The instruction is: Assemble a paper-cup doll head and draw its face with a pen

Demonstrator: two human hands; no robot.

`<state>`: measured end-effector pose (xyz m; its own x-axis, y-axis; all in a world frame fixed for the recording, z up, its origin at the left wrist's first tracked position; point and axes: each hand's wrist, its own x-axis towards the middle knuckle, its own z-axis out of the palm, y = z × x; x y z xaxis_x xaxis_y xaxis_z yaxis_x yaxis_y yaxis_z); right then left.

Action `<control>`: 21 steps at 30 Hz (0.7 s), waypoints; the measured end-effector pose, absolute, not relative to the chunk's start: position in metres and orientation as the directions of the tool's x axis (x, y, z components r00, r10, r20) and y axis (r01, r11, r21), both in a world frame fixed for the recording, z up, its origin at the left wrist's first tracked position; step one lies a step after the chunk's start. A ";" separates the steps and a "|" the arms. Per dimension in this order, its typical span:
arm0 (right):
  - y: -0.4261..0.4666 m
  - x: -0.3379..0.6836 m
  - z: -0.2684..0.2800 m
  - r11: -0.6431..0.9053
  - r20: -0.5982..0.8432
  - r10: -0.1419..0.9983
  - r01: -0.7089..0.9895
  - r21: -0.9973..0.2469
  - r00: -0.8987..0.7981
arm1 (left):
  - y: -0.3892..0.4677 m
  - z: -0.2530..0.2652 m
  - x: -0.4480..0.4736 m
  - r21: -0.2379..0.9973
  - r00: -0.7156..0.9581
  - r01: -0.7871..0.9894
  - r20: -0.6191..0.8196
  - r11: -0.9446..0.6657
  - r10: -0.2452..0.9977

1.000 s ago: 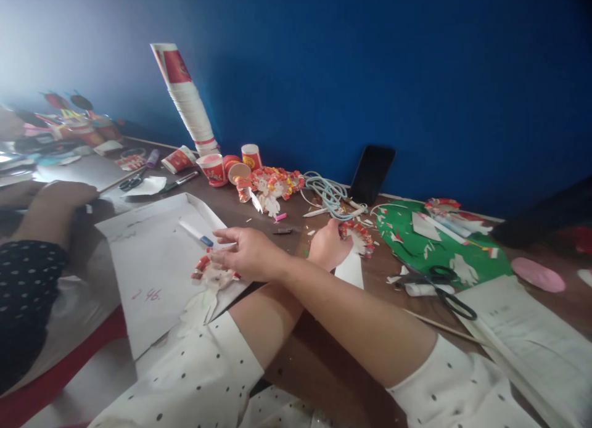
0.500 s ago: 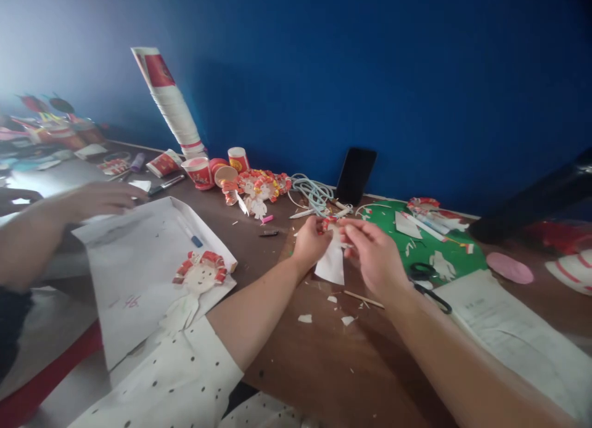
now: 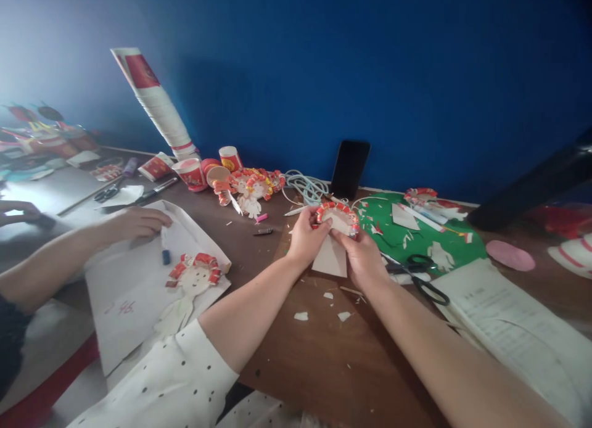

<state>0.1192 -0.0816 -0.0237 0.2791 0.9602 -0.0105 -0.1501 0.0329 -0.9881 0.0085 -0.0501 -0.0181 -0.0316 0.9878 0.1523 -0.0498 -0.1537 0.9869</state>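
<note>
Between both hands I hold a paper cutout (image 3: 330, 263), white below with a curled red-and-white fringe around its rounded top. My left hand (image 3: 306, 238) pinches its left side, thumb on the front. At its right side my right hand (image 3: 363, 255) grips it, the thumb close to the other. Small white paper scraps (image 3: 300, 316) and a thin stick (image 3: 354, 291) lie on the brown table below. To the right, black scissors (image 3: 430, 286) rest beside printed sheets (image 3: 504, 329). A finished-looking paper doll (image 3: 197, 277) with red curls lies on a white sheet at left.
A co-worker's hand (image 3: 139, 223) holds a blue-capped pen (image 3: 165, 246) over the white sheet (image 3: 124, 292). Behind stand leaning stacked paper cups (image 3: 161, 110), more fringed dolls (image 3: 254, 184), a coiled cable (image 3: 308, 186) and a phone (image 3: 350, 169) against the wall. A green sheet (image 3: 388, 230) lies right.
My hands have turned the cutout so its fringed top shows fully, and the right hand has shifted to its lower side. The co-worker's hand has moved right and picked up the pen.
</note>
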 end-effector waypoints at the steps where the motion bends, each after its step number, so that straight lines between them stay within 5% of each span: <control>1: -0.082 0.118 -0.024 0.009 -0.046 0.955 -0.185 -0.983 0.292 | -0.051 -0.018 0.009 0.986 -0.025 -0.038 0.164 -0.165 0.986; 11: -0.086 0.120 -0.014 -0.014 -0.112 0.906 -0.235 -0.972 0.407 | -0.060 -0.012 0.014 0.977 -0.095 0.209 0.070 -0.049 0.993; 21: -0.086 0.123 -0.024 -0.015 -0.071 0.916 -0.142 -0.990 0.395 | -0.063 -0.014 0.015 0.950 -0.122 0.288 0.159 -0.119 0.980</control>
<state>0.1235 -0.0863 -0.0238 0.3951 0.9159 -0.0706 -0.1421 -0.0150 -0.9897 0.0147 -0.0627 -0.0138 -0.1222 0.9796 0.1593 0.2879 -0.1186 0.9503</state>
